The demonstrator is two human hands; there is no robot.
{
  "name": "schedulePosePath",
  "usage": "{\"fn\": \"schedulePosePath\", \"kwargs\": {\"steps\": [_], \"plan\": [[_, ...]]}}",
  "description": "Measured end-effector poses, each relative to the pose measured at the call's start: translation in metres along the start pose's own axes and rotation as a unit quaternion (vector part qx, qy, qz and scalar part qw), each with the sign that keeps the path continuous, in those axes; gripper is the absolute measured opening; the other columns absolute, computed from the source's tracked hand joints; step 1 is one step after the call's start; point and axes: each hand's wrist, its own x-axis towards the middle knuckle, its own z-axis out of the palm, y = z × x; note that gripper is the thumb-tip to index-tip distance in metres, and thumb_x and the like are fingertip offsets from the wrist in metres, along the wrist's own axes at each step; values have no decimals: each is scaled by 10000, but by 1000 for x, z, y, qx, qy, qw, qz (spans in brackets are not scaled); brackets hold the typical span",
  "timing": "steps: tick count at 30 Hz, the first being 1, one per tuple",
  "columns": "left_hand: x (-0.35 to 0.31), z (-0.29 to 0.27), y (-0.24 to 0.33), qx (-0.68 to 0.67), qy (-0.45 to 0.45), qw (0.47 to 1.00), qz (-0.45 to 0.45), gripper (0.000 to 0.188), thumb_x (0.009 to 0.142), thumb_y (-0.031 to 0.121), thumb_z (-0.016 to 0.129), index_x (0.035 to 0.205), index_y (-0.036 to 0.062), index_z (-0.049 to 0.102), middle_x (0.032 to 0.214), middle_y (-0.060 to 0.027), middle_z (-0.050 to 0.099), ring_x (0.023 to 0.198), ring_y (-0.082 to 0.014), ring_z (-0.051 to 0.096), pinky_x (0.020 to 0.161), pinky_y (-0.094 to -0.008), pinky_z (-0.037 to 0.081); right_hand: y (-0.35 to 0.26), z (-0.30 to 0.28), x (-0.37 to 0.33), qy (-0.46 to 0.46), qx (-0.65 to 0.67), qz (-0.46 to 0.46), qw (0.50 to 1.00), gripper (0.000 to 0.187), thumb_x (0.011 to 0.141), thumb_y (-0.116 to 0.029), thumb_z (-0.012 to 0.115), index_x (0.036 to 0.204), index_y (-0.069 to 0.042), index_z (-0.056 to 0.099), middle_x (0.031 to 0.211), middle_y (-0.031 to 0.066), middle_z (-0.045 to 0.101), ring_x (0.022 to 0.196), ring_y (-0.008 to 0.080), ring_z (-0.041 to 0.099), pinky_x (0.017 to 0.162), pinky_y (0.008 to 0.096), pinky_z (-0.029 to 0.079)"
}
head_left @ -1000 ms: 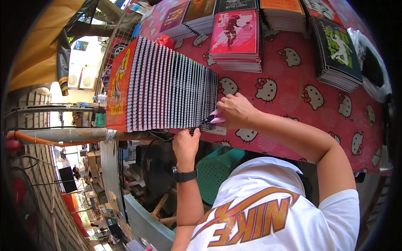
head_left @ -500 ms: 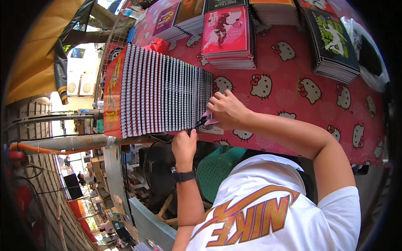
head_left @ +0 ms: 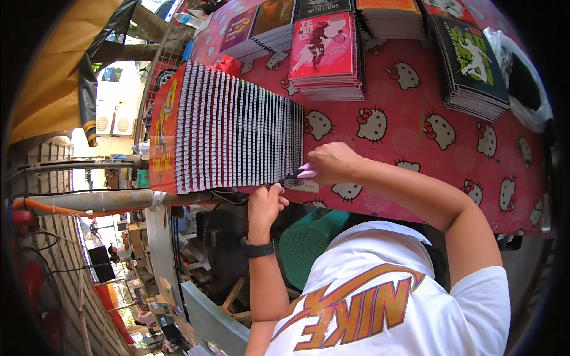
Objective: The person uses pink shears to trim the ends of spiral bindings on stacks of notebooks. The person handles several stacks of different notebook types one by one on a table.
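A long row of spiral-bound notebooks (head_left: pixel 237 136) lies overlapped on the table, white and black coils facing up. An orange cover shows at its left end. My right hand (head_left: pixel 333 163) is closed around pink-handled pliers (head_left: pixel 307 172), by the row's near right corner. Their dark tips reach toward the coil ends there, though the exact contact is too small to see. Below that corner is my left hand (head_left: pixel 267 204), fingers curled and thumb up against the notebooks' near edge. What its fingertips pinch, if anything, is hidden.
The pink patterned tablecloth (head_left: pixel 398 136) covers the table. Stacks of notebooks stand at the back, including a pink-covered stack (head_left: pixel 326 59) and a dark-covered one (head_left: pixel 469 65) beside clear plastic (head_left: pixel 531 83). A green plastic stool (head_left: pixel 306 249) sits below the table edge.
My right hand has drawn slightly right and down with the pliers, and their handles look closer together. My left hand's fingers have loosened a little beside the notebooks' edge.
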Motion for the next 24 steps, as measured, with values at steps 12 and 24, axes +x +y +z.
{"fn": "schedulePosePath", "kwargs": {"steps": [12, 24], "plan": [[-21, -7, 22, -220, -76, 969, 85, 256, 898, 220, 474, 820, 10, 599, 670, -62, 638, 545, -88, 538, 536, -204, 414, 60, -7, -61, 214, -153, 36, 964, 597, 690, -425, 717, 1122, -48, 549, 1246, 139, 459, 1234, 292, 372, 961, 569, 297], [-41, 46, 115, -55, 38, 903, 424, 346, 749, 229, 719, 1017, 29, 632, 985, -95, 584, 813, -233, 570, 661, -337, 464, 51, -54, -126, 153, 817, 112, 544, 287, 887, -316, 529, 881, -38, 598, 754, 62, 622, 575, 158, 615, 439, 254, 485]]}}
